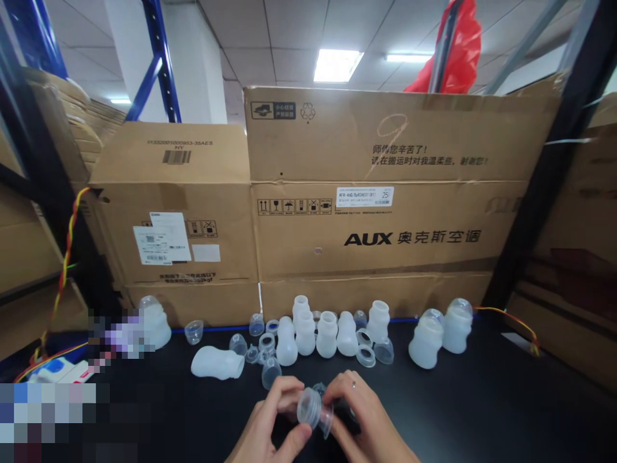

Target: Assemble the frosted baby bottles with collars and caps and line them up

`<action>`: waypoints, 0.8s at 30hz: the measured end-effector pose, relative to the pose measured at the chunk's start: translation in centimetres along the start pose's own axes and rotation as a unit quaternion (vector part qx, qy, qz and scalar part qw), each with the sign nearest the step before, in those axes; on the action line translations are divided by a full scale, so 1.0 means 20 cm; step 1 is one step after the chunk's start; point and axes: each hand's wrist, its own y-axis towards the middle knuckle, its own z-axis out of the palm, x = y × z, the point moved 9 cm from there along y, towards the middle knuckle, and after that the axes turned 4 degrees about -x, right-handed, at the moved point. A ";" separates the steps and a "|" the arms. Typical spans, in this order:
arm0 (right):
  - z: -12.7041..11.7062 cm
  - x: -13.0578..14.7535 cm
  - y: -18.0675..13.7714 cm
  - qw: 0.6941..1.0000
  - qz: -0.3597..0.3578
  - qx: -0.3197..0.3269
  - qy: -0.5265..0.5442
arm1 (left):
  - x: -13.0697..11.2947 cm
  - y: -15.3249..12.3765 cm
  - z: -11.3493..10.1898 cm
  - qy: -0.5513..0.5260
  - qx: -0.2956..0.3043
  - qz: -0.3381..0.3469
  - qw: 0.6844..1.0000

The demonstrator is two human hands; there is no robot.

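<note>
My left hand (277,424) pinches a clear, ridged bottle collar (308,408) between thumb and fingers, low in the middle of the view. Close against it, my right hand (364,415) is closed on a thin, clear flanged bottle part (326,421); its exact kind is partly hidden by the fingers. Another small clear piece (319,388) shows just behind the collar. Beyond my hands stand several frosted baby bottles (326,335), with clear rings (366,355) and a clear dome cap (271,373) around them. One frosted bottle (218,363) lies on its side.
Capped bottles stand at the right (427,341) and at the far left (154,325). A small clear cup (193,332) sits near the back. A tall cardboard sheet (299,257) closes off the back of the black table (457,411). Red and yellow wires (65,270) hang at the left.
</note>
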 end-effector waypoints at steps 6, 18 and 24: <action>0.02 0.03 -0.01 0.999 -0.007 -0.037 -0.018 | 0.06 -0.06 0.11 -0.085 0.053 -0.091 0.991; 0.09 0.01 -0.03 0.997 0.051 0.004 0.052 | 0.05 -0.11 0.13 -0.266 0.016 -0.155 0.951; 0.16 -0.07 -0.07 0.996 0.070 0.002 0.052 | 0.02 -0.06 0.16 -0.209 0.049 -0.171 0.962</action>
